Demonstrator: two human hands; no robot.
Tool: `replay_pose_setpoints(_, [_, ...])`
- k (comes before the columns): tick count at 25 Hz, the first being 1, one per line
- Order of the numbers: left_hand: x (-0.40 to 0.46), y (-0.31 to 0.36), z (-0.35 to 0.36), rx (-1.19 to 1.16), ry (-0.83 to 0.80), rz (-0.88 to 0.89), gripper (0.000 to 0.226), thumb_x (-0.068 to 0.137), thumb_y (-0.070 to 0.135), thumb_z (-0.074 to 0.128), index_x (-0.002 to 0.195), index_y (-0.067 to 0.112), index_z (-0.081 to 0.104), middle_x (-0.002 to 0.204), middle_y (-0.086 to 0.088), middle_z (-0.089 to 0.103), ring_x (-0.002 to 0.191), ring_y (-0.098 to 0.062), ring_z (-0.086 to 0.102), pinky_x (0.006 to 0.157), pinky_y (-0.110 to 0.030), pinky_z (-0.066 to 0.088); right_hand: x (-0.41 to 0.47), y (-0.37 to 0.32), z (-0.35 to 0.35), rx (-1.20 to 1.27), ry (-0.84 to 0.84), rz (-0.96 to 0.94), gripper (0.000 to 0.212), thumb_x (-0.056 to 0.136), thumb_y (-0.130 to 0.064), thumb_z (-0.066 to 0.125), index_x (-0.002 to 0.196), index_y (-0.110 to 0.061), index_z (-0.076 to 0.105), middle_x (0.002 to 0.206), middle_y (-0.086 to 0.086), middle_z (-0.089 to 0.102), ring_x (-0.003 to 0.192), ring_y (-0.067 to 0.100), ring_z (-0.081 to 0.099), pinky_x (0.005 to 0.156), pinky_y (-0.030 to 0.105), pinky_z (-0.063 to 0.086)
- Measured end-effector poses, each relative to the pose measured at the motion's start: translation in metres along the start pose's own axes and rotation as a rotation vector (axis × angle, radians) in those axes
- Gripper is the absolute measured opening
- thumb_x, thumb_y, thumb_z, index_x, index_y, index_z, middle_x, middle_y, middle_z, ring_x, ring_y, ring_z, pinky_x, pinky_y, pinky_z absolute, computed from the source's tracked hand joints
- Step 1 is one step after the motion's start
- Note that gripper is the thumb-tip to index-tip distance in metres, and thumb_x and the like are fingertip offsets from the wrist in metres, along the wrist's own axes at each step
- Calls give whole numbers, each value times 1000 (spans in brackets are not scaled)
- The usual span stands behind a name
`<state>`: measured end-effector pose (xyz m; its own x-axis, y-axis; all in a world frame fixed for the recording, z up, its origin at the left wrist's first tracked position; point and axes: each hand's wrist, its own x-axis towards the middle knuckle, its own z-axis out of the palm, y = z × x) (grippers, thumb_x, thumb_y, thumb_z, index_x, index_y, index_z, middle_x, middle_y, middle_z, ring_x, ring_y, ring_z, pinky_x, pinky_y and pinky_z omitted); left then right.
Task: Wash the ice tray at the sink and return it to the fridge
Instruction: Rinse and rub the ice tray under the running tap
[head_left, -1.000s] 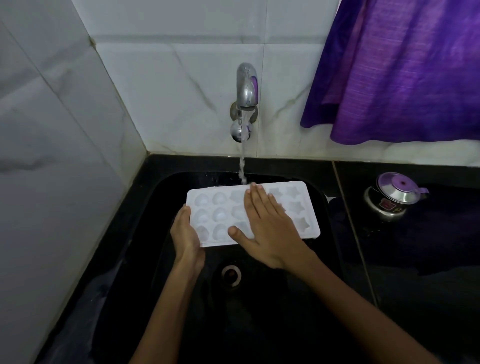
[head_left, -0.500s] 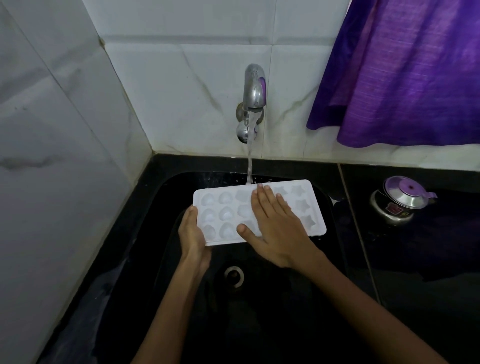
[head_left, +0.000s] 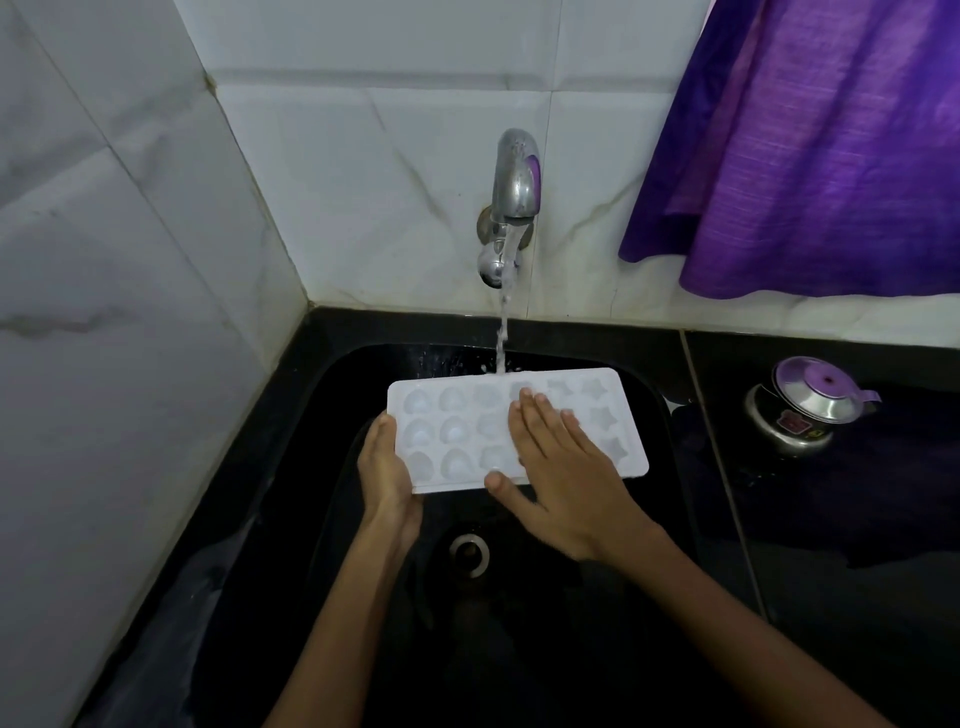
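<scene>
Presently, left hand gripped the ice tray by its end under the tap; right hand lay flat on it, fingers straight. No writing legible.

White marble-veined wall tiles meeting in a corner at left. Glossy black stone surface below. Purple woven curtain hanging upper right. Dim lighting.

Bare forearms, no sleeves, bare hands
</scene>
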<state>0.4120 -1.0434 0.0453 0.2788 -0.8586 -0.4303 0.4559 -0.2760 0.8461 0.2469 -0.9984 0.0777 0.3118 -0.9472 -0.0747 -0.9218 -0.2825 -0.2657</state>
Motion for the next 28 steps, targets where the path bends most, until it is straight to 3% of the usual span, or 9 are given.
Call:
replay_pose_setpoints(3, [-4, -8, 6, -35, -49, -43, 34, 98, 31, 38, 113, 12, 62, 114, -18, 67, 101, -35, 64, 88, -48, 51, 25, -9, -2, 14, 22, 1, 101, 72, -71, -11, 150, -8, -4, 159, 9, -9, 145, 16, -13, 115, 30, -13])
replay_pose_setpoints(6, [1, -10, 10, -79, -67, -68, 41, 97, 34, 41, 122, 7, 59, 118, -19, 65, 107, -35, 62, 94, -48, 49, 31, -29, 2, 16, 18, -128, 93, 78, -68, -3, 150, -9, -1, 159, 8, -7, 145, 15, -13, 115, 28, -14])
replay_pose_setpoints(9, [7, -7, 11, -54, -40, -28, 33, 99, 30, 39, 110, 11, 63, 109, -16, 68, 93, -28, 67, 79, -37, 56, 11, -33, 8, 11, 4, -220, 87, 83, -66, 1, 150, -11, -1, 158, 4, -8, 144, 10, -15, 115, 26, -14])
replay_pose_setpoints(14, [4, -10, 8, -37, -90, -75, 36, 99, 31, 38, 120, 9, 58, 111, -15, 68, 99, -33, 65, 86, -48, 53, 5, -9, 2, -24, -14, -66, 93, 76, -69, -8, 149, -13, -8, 157, 3, -14, 142, 12, -20, 115, 29, -14])
replay_pose_setpoints(18, [-4, -11, 12, -68, -165, -92, 33, 98, 30, 39, 110, 11, 62, 100, -12, 71, 87, -23, 68, 77, -38, 55, 37, -17, 1, 2, 34, -54, 96, 74, -69, -8, 150, -9, -2, 159, 8, -8, 145, 15, -13, 113, 28, -16])
replay_pose_setpoints(21, [3, -11, 13, -33, -165, -80, 35, 99, 32, 40, 117, 11, 61, 114, -10, 67, 104, -20, 64, 93, -37, 50, 39, -36, 9, 12, 22, -206, 90, 80, -65, -5, 150, -9, 3, 159, 8, -3, 145, 14, -12, 114, 28, -15])
replay_pose_setpoints(24, [11, -12, 8, -50, -166, -116, 44, 95, 37, 45, 124, 8, 58, 125, -17, 61, 113, -28, 60, 102, -45, 45, 17, -33, 12, 18, -2, -291, 86, 84, -65, 0, 150, -11, 4, 159, 5, -3, 145, 11, -11, 116, 28, -12])
replay_pose_setpoints(28, [3, -12, 5, -111, -218, -167, 41, 97, 31, 41, 124, 5, 56, 118, -18, 65, 100, -31, 65, 85, -42, 54, 10, -14, 6, -32, -17, -188, 90, 79, -67, -6, 150, -13, -2, 158, 2, -8, 144, 10, -14, 115, 26, -14])
